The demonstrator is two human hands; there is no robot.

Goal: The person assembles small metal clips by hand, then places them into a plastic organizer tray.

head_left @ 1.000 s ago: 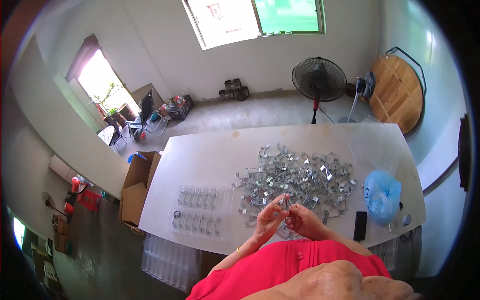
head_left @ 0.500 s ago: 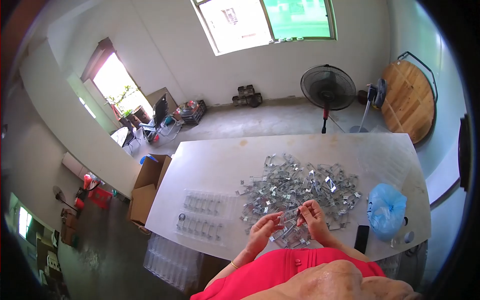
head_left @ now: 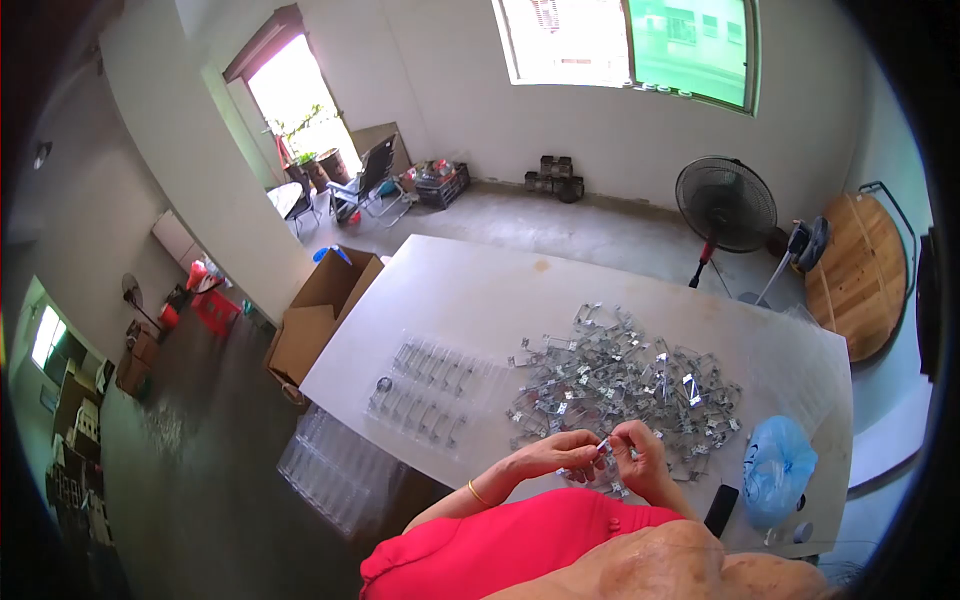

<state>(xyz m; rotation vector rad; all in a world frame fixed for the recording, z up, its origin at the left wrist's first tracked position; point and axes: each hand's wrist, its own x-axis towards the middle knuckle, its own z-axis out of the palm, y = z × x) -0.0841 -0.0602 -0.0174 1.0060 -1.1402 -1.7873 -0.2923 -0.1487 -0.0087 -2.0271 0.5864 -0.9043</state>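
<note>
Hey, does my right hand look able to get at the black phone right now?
Probably yes: the black phone lies close by with nothing seen on it, though the right hand looks busy with a metal piece.

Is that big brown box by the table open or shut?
Open. The cardboard box has nothing covering its top, and its inside shows.

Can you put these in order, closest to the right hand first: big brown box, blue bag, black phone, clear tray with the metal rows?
From the right hand:
1. Black phone, just to its right.
2. Blue bag, farther right.
3. Clear tray, left.
4. Brown box, past the table's left edge.
</note>
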